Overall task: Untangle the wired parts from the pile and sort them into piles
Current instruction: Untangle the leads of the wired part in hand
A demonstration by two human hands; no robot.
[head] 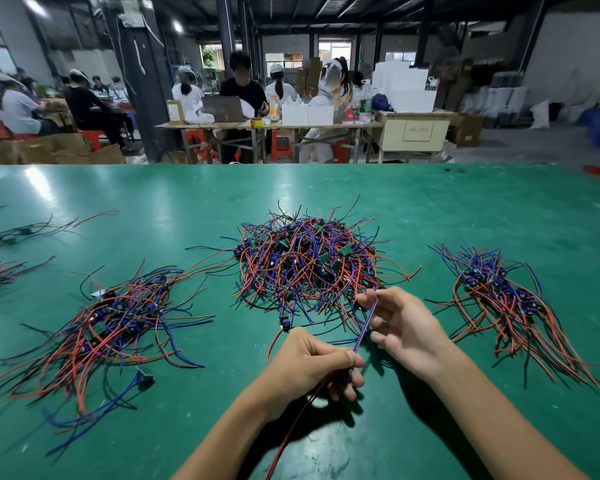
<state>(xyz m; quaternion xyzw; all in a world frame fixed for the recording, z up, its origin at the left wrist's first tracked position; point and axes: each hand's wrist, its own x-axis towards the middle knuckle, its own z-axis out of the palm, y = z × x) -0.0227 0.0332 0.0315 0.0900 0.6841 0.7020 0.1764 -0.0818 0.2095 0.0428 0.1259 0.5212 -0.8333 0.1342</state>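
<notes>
A: What are the hands doing?

B: The left hand (314, 362) is curling its fingers around a small dark part with wires, holding it just above the green table (430, 209). A blue wire (366, 325) is running up from that fist to the right hand (400, 329), which is pinching the wire's far end between thumb and forefinger while the other fingers are hanging loosely spread.

A: And the red one?

B: A red wire (291, 431) is trailing down from the left hand toward the near edge of the table, between the two forearms.

A: Where is the tangle sitting?

B: The big pile (309, 261) is lying in the middle of the table, just beyond the hands, with red, blue and black wires and small green boards sticking out of it. The pinching fingers are hovering right at its near edge.

A: Any sorted piles?

B: One pile on the left (115, 323) is spreading wide, with red, blue and black wires mixed. Another pile on the right (499, 292) is lying with its wires mostly running the same way, toward the near right. A few loose wires (25, 230) are resting at the far left edge.

A: What is going on behind?

B: People are sitting at tables (267, 124) with boxes on them, on red stools (280, 147).
</notes>
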